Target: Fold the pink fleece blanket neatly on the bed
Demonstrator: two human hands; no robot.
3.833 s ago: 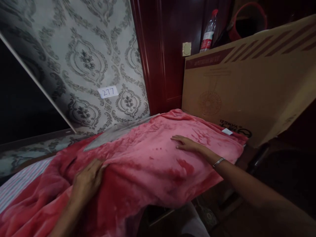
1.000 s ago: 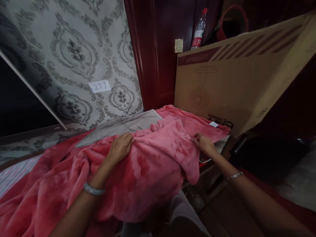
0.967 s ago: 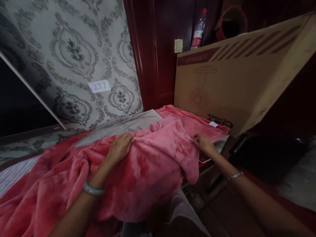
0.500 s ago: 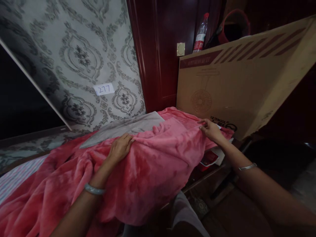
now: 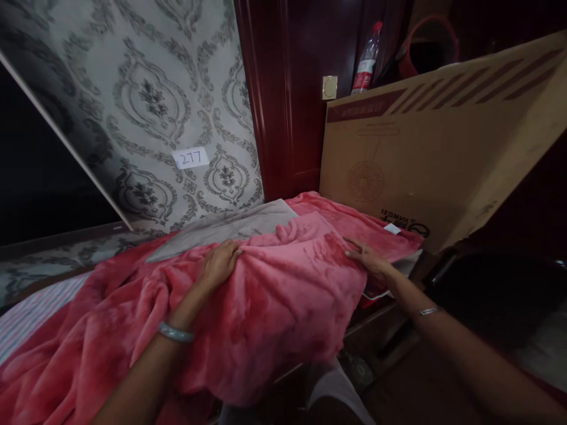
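A plush pink-red blanket lies in loose folds across the surface before me, its front part hanging over the edge. My left hand is closed on a fold near its middle, the fingertips pressed into the cloth. At the blanket's right end, my right hand pinches the edge between thumb and fingers. Behind the fold lies a grey cloth panel, flat towards the wall. A small white tag shows on the red fabric beyond my right hand.
A large cardboard box stands at the right, with a plastic bottle behind its top edge. A dark screen is at the left. Striped cloth shows beneath the blanket. The patterned wall bears a paper label.
My right hand has drawn the blanket's edge left and towards me, uncovering the white tag and more red fabric. My left hand stays on its fold.
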